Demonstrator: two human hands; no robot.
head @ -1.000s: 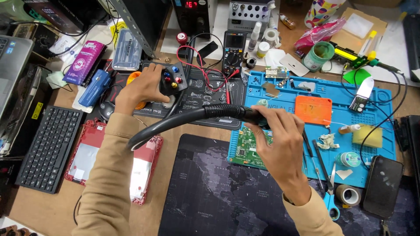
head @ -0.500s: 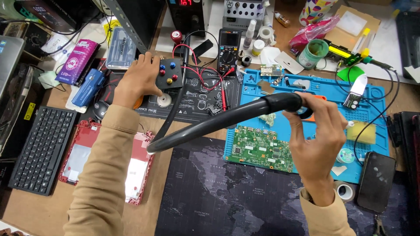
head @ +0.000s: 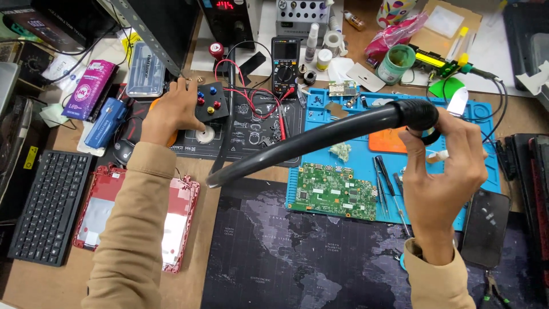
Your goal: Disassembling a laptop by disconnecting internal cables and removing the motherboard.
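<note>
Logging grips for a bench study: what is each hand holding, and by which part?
Right hand grips the black flexible hose at its upper end. Left hand rests on the small black button box.
</note>
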